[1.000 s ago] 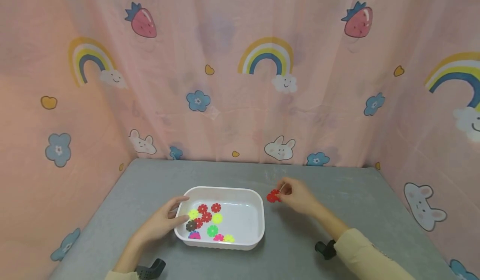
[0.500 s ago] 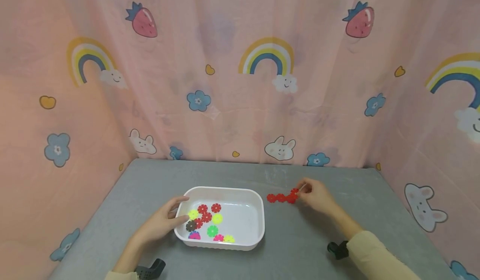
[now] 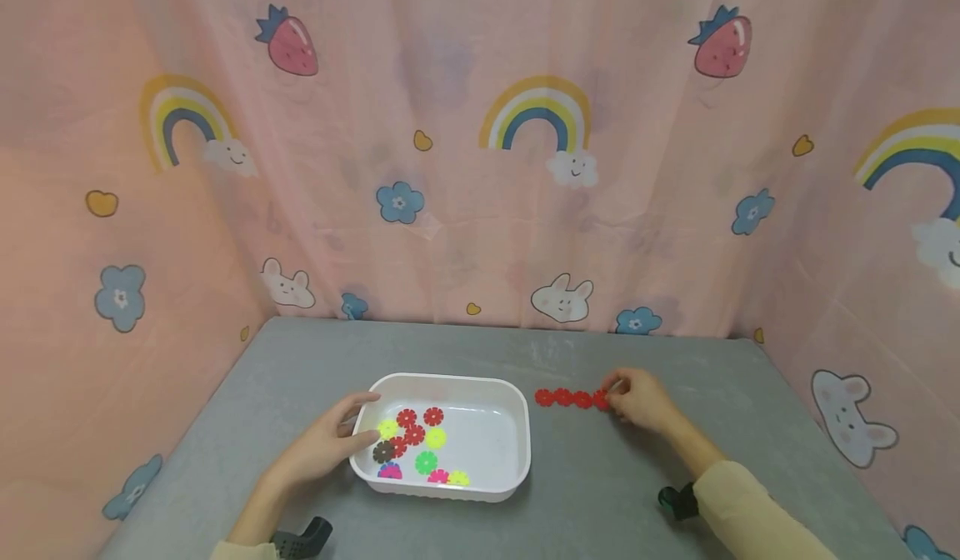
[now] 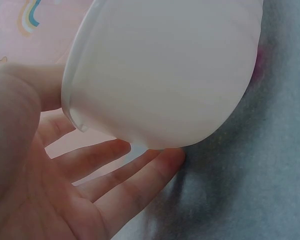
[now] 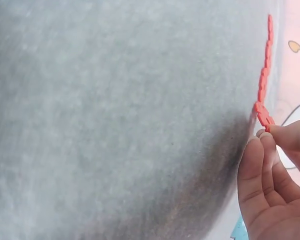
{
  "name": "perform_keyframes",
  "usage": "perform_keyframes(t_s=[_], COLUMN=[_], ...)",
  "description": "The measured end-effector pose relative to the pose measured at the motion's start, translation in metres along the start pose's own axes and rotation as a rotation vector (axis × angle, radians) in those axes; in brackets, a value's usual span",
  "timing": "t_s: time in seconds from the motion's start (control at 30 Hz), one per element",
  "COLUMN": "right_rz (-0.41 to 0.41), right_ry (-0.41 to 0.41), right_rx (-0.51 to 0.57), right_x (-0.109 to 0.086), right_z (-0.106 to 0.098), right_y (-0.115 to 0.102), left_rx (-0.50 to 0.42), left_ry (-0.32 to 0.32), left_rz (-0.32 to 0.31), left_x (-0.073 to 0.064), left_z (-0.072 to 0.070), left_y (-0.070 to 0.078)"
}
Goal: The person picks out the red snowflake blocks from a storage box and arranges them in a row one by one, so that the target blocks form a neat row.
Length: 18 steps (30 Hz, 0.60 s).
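Observation:
My left hand [image 3: 322,442] grips the left end of a white plastic tray [image 3: 491,443], thumb over the rim. In the left wrist view its fingers lie along the tray's outer wall [image 4: 165,75]. Inside lie several flower-shaped plastic discs: red [image 3: 433,416], yellow [image 3: 435,437], green [image 3: 426,462], pink and a dark one. Right of the tray, several red flower discs [image 3: 563,397] form a row on the table. My right hand [image 3: 643,402] pinches the right-end red disc [image 5: 264,116], tilted against the rest of the row; the fingertips partly hide it.
The grey tabletop [image 3: 450,347] extends around the tray and the row. A pink patterned curtain [image 3: 450,243] hangs behind the table and along both sides. Dark wrist-camera mounts [image 3: 678,502] sit at the wrists.
My right hand has moved rightward from the left part of the red row, then lowered its disc to the row's right end. The left hand and tray have stayed put.

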State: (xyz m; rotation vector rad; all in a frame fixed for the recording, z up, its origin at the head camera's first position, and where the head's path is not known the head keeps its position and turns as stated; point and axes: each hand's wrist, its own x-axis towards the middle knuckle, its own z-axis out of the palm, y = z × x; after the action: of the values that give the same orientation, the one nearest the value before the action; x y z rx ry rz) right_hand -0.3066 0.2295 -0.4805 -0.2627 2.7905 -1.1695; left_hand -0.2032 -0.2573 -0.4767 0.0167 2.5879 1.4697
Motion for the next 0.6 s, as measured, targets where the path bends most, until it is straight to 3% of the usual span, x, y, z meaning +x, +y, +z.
perform_keyframes(t_s=[0.27, 0.6], right_rz=[0.03, -0.027], right_ry=[0.005, 0.041], right_rx=[-0.021, -0.031], right_x=[0.0015, -0.0007], right_z=[0.0015, -0.0028], right_y=[0.0022, -0.0008], left_rx=[0.008, -0.01], left_ry=[-0.01, -0.017], left_rz=[0.01, 0.021], left_x=[-0.002, -0.002], left_z=[-0.001, -0.0017], left_y=[0.0011, -0.0001])
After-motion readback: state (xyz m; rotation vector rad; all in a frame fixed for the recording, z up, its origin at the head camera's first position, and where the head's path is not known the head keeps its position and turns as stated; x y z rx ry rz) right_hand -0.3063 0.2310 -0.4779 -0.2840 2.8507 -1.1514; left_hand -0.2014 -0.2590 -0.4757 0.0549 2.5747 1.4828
